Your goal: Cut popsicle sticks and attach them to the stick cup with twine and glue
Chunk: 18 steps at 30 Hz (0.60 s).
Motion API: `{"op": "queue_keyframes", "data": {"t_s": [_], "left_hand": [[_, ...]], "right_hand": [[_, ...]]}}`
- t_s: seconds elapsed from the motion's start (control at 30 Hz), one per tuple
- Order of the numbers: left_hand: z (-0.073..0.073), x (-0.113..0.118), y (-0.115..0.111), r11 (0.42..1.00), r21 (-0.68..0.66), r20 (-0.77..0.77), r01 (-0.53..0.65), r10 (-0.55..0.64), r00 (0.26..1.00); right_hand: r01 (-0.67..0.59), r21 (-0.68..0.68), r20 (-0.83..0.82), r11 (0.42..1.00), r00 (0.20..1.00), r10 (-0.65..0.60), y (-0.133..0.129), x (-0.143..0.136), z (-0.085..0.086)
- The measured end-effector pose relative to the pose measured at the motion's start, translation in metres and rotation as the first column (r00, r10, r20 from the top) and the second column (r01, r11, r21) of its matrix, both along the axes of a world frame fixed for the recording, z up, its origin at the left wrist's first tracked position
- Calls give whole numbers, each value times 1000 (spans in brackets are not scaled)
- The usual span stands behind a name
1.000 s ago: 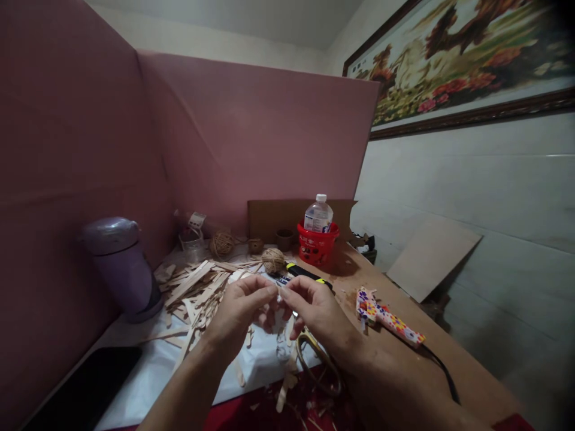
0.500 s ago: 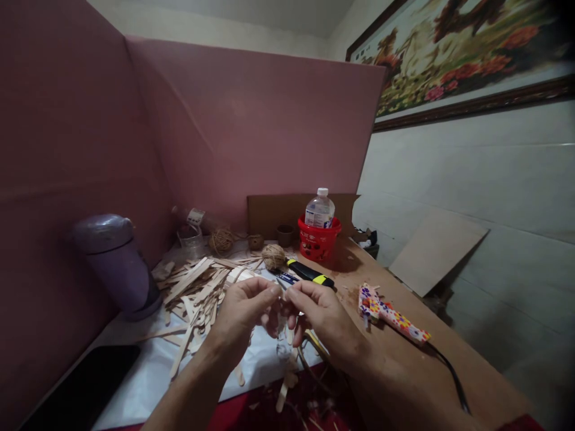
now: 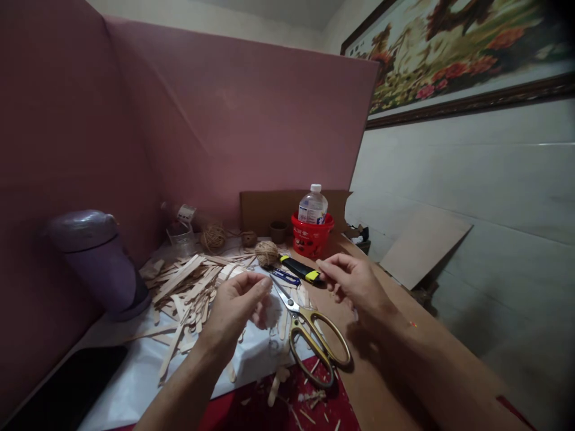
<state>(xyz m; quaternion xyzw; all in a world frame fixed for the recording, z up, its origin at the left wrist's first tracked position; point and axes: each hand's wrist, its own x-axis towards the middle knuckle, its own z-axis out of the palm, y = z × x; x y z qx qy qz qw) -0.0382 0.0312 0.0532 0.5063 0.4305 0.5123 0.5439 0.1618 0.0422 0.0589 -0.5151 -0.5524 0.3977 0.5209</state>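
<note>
My left hand (image 3: 240, 302) is closed in a pinch above the white sheet, in front of the wooden craft sticks (image 3: 197, 287). Whatever lies between its fingertips is too small to make out. Off to the right, my right hand (image 3: 354, 284) also pinches thumb to forefinger, close to the end of a black and yellow utility knife (image 3: 300, 269); I cannot see what it holds. Between the hands lie scissors with gold handles (image 3: 309, 335), their blades pointing away from me. A small blue tool (image 3: 286, 276) rests beside the knife.
A ball of twine (image 3: 266, 254) sits behind the scissors. Further back stands a red bucket (image 3: 309, 236) with a plastic bottle (image 3: 313, 206) in it. A purple tumbler (image 3: 105, 269) and a black phone-like slab (image 3: 67, 386) are at left. Wood scraps (image 3: 314, 396) litter the red surface in front.
My hands were together at the fingertips and have moved apart, the right one going right. The scissors now show fully; the flowered glue gun is mostly hidden behind my right arm.
</note>
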Motion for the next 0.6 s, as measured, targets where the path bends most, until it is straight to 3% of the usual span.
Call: {"op": "queue_keyframes", "data": {"t_s": [0.07,0.17,0.33,0.5,0.6], "left_hand": [[0,-1,2,999,19,4,-37,37,999],[-1,-4,4,996,36,14,-77,76,997],[-2,-10,9,982,69,46,-176,173,984],[1,-22,16,919,140,75,-368,361,930],[1,-27,20,891,170,71,-421,415,907]], "right_hand": [[62,-46,145,997,988,-54,5,14,-3],[76,-107,386,991,922,-29,10,18,-22],[102,-118,508,988,861,-29,17,11,-50],[107,-140,562,984,827,-10,20,9,-52],[98,-150,545,984,838,0,20,8,-49]]}}
